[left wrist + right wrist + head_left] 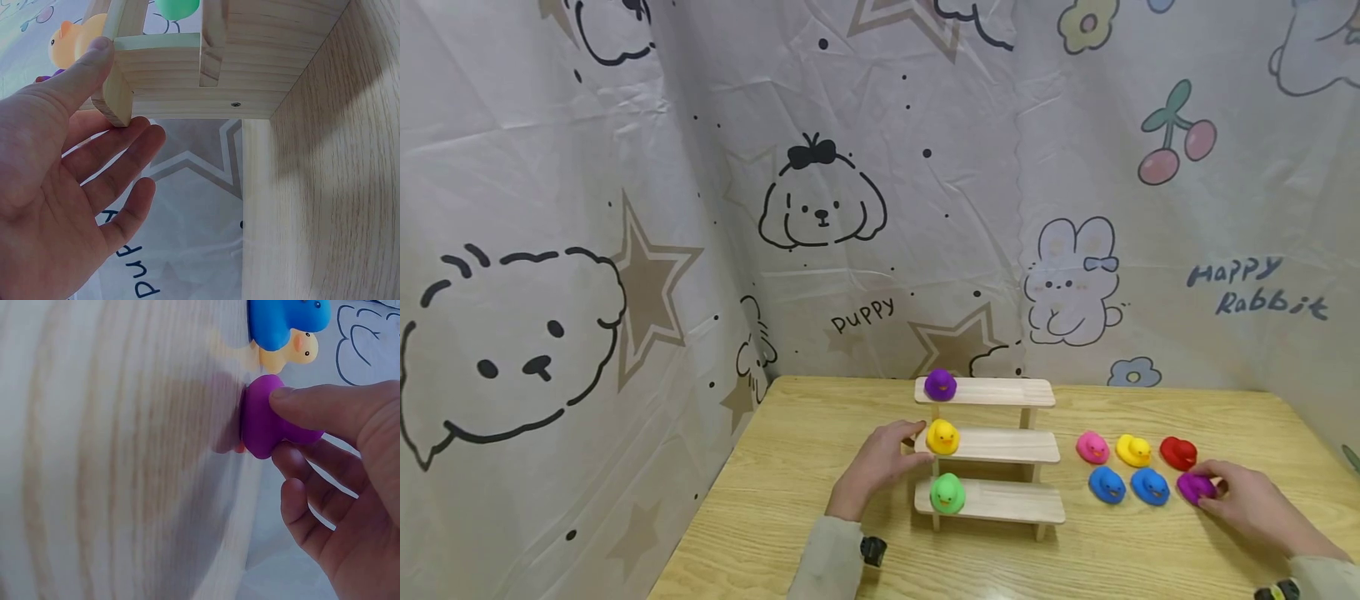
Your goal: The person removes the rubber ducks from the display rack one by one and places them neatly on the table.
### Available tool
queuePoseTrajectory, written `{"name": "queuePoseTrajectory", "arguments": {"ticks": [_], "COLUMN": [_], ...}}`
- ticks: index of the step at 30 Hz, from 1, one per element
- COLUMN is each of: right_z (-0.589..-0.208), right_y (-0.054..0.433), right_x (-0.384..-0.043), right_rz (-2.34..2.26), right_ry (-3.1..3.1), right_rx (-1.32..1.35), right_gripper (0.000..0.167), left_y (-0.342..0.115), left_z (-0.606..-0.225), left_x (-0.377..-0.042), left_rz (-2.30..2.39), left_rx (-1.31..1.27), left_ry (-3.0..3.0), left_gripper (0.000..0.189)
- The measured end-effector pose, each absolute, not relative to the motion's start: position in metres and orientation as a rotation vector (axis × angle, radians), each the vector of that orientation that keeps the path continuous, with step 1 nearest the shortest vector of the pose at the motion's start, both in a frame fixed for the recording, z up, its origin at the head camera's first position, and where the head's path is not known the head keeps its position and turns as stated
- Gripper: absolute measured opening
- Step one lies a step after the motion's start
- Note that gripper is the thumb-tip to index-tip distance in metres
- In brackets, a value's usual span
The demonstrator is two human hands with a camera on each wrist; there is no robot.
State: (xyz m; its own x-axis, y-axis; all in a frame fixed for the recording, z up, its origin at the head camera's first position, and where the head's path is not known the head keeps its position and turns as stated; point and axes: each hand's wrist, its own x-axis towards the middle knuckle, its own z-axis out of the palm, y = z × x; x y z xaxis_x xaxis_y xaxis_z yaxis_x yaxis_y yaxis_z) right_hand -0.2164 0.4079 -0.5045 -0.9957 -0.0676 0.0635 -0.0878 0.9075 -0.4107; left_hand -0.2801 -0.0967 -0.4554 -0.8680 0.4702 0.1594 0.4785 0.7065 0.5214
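Right hand (1253, 503), lower right of frame: grip closed around purple duck (1193, 487). Left hand (878, 463), lower centre: grip pinching wooden stand (1003, 446).

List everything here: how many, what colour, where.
Table: 1, light wood, foreground
Cloth: count unclear, printed whitish, behind
Stepped shelf: 1, pale wood, on table
Top duck: 1, purple, top step
Middle duck: 1, yellow, middle step
Bottom duck: 1, green, bottom step
Back-row ducks: 3, pink, yellow, red, right of shelf
Blue ducks: 2, blue, front row
Held duck: 1, purple, front row, right end
Wrist devices: 2, mostly black, at cuffs
Sleeves: 2, beige, bottom edge
Left hand: 1, gripping middle step's end
Right hand: 1, pinching held duck
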Motion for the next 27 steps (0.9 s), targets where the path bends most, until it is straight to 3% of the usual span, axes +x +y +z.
{"name": "queuePoseTrajectory", "arguments": {"ticks": [27], "right_z": [-0.5007], "right_y": [0.4069], "right_x": [-0.2113], "right_rz": [0.628], "right_ry": [-2.969], "right_rx": [0.142], "right_gripper": [0.040], "left_y": [-0.0974], "left_z": [-0.4562], "left_x": [-0.2825], "left_rz": [-0.899], "left_rx": [-0.821], "left_ry": [-2.879], "left_gripper": [0.057]}}
